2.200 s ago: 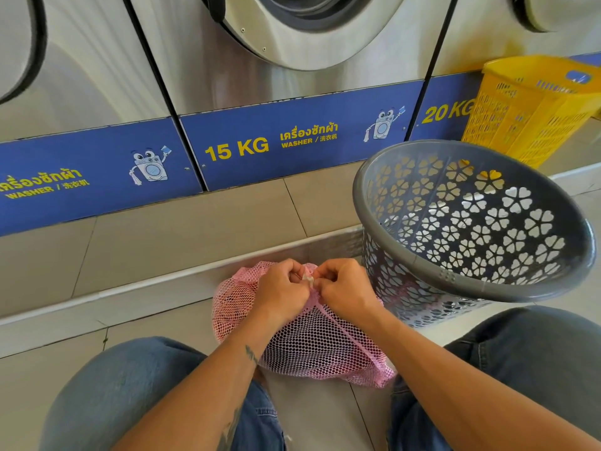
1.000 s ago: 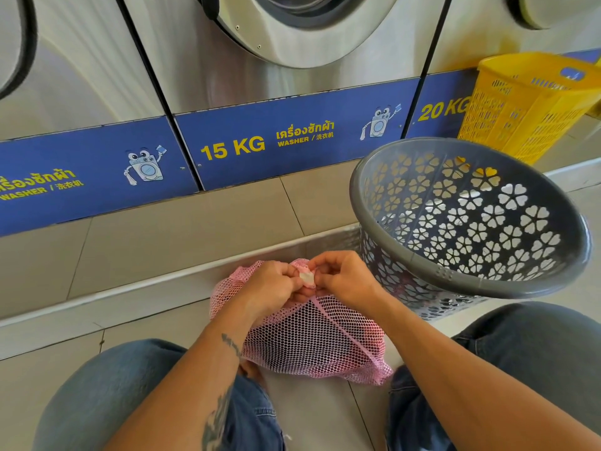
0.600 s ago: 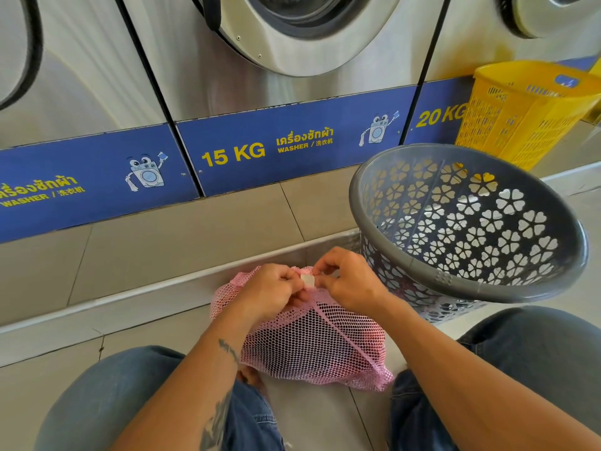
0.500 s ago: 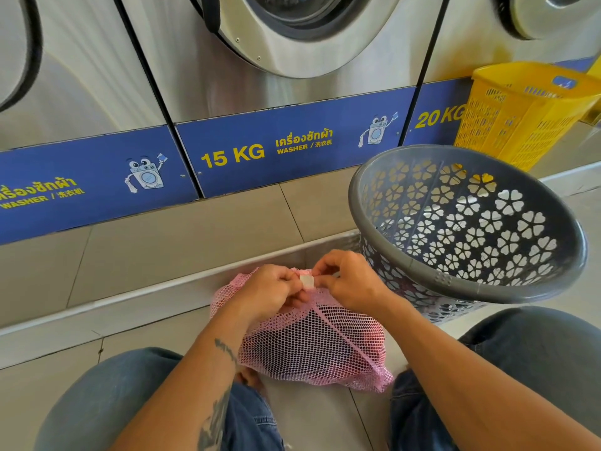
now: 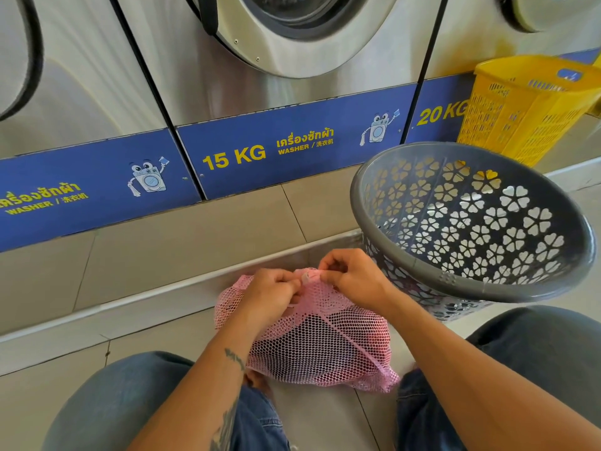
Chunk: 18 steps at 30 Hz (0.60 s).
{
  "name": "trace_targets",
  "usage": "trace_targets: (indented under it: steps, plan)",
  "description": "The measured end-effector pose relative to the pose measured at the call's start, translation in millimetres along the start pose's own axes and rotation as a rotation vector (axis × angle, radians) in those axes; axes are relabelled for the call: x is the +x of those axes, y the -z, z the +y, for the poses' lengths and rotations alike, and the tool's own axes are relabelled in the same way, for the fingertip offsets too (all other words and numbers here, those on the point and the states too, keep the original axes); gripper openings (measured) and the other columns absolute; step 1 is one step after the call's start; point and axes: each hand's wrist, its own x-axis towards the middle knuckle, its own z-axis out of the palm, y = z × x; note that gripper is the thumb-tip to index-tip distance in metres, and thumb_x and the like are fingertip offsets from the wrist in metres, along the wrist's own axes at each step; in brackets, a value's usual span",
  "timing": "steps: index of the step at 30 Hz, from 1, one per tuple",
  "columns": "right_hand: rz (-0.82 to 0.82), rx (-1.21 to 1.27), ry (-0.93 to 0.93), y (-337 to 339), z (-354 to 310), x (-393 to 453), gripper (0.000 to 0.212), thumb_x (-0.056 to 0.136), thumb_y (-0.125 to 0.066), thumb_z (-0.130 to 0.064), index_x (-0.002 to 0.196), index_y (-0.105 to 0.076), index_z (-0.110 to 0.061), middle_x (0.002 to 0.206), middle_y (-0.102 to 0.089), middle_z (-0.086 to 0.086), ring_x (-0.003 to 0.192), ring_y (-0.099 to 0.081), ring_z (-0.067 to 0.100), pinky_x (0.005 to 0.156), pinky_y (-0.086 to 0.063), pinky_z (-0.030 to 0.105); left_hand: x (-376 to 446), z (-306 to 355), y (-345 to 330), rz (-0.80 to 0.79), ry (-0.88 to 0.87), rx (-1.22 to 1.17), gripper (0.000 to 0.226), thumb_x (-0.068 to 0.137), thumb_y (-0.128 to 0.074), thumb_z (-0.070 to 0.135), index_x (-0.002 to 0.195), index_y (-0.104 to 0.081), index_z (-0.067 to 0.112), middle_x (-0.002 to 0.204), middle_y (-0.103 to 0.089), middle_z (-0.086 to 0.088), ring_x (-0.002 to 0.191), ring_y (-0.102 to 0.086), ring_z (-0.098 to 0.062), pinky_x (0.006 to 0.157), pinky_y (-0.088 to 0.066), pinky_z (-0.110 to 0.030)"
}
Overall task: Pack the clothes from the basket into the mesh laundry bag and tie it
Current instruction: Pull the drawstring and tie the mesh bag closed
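A pink mesh laundry bag point(image 5: 320, 346), stuffed with dark clothes, lies on the tiled floor between my knees. At its gathered mouth sits a small white cord stopper point(image 5: 306, 277). My left hand point(image 5: 271, 292) pinches the bag's mouth and cord on the left of the stopper. My right hand point(image 5: 353, 276) pinches the mouth on the right, fingers curled. A grey plastic basket point(image 5: 403, 262) with flower-shaped holes stands tilted to the right of the bag; no clothes show inside it.
A row of steel washing machines point(image 5: 286, 92) with blue labels stands behind a raised tiled step point(image 5: 182, 242). A yellow basket point(image 5: 527, 109) sits on that step at the far right. My knees in blue jeans point(image 5: 110, 402) flank the bag.
My hands have stayed at the bag's mouth, working the cord and stopper with small finger movements. The bag and grey basket have not moved; the camera tilted slightly.
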Motion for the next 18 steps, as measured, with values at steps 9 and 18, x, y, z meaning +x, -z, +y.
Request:
trace_targets:
  steps: [9, 18]
  plan:
    - [-0.003, -0.011, 0.019, -12, 0, -3, 0.006, 0.085, -0.077, -0.019, 0.083, -0.073, -0.016, 0.066, -0.065, -0.007, 0.058, -0.054, 0.001, 0.057, -0.044, 0.019, 4, 0, -5, -0.118, 0.264, -0.388, 0.015, 0.096, -0.058, 0.011, 0.103, -0.07, 0.005, 0.089, -0.07, -0.009, 0.084, -0.066, -0.021, 0.071, -0.058, -0.034]
    - [0.052, -0.058, 0.059, -15, 0, -4, 0.006, 0.086, -0.073, -0.017, 0.081, -0.074, -0.019, 0.065, -0.065, -0.007, 0.055, -0.053, -0.001, 0.055, -0.044, 0.015, 12, -8, -5, -0.142, 0.265, -0.424, 0.008, 0.092, -0.063, 0.009, 0.095, -0.071, 0.009, 0.084, -0.068, -0.007, 0.078, -0.063, -0.018, 0.087, -0.056, -0.04]
